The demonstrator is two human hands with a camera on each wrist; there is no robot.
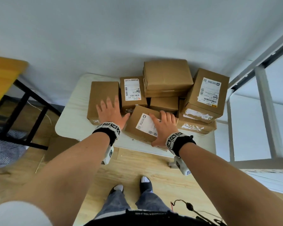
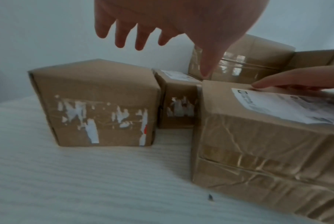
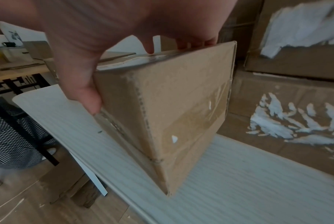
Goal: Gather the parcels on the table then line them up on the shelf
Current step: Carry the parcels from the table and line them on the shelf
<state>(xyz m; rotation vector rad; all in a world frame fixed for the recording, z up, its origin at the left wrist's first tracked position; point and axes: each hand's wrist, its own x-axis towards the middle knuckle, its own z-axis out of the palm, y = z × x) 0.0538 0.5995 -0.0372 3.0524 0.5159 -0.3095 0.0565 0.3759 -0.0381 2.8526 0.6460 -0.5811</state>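
Several brown cardboard parcels crowd a white table [image 1: 75, 111]. My right hand [image 1: 163, 126] grips the front parcel [image 1: 137, 121], which bears a white label. Its fingers lie over the top and its thumb presses the near side [image 3: 93, 104]. That parcel [image 3: 181, 98] looks tipped up on one edge. My left hand [image 1: 116, 110] hovers open, fingers spread, above the plain left parcel [image 1: 103, 93]. Its thumb tip [image 2: 206, 74] is close to the front parcel's far corner [image 2: 258, 144]. The left parcel [image 2: 97, 98] shows torn label scraps on its near face.
Behind stand a labelled parcel [image 1: 132, 92], a stack of plain ones [image 1: 167, 74] and a large labelled parcel [image 1: 206, 93] on top of another. A grey metal shelf frame [image 1: 265, 95] rises at the right. A wooden desk with black legs [image 1: 5, 70] is at the left.
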